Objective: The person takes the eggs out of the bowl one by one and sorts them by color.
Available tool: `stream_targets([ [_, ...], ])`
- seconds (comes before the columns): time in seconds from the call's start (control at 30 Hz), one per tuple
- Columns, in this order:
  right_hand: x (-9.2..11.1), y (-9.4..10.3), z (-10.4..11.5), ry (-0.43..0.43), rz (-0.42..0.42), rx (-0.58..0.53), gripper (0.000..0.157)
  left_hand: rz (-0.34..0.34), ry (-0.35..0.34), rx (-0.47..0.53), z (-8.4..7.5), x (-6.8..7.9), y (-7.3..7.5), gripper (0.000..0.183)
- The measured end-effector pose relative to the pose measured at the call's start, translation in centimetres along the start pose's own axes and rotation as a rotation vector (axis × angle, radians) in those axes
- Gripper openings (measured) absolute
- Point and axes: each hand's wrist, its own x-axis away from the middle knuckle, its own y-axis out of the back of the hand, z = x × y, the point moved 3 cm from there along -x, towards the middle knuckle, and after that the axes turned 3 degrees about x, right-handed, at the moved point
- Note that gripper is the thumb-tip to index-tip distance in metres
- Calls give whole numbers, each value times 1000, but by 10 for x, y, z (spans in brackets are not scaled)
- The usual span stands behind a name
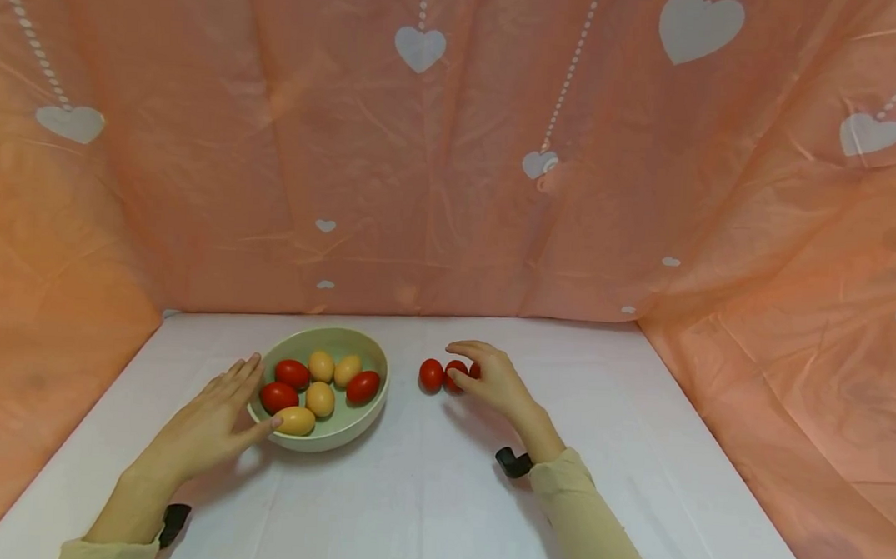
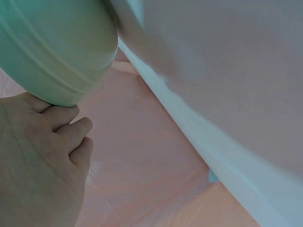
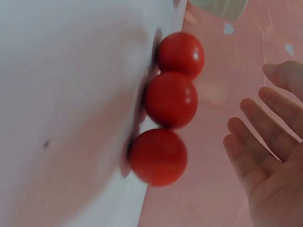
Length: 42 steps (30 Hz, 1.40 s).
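Left hand steadies the bowl; right hand hovers at three red tomatoes.

The left hand (image 1: pixel 212 426) rests with straight fingers against the near-left wall of the pale green bowl (image 1: pixel 367 413), which holds red and yellow egg-shaped pieces. To its right on the white surface (image 1: pixel 438 512), three red tomatoes (image 1: pixel 432 374) lie touching in a row running left to right. The right hand (image 1: pixel 492 379), its grip released and fingers loosely spread, sits at the row's right end, nearer than the left.
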Motion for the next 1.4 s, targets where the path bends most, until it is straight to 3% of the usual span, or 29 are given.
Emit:
stream_targets([
  [0.4, -19, -12, 32, 174, 44, 93, 37, 1, 1, -1, -1, 0, 1, 94],
  [0.73, -40, -23, 66, 299, 151, 141, 34, -4, 2, -9, -1, 0, 1, 94],
  [1.1, -57, -46, 87, 364, 306, 211, 23, -26, -9, -16, -1, 1, 0, 93],
  [1.4, -72, -66, 98, 388, 427, 316, 18, -4, -1, -3, 0, 0, 1, 94],
])
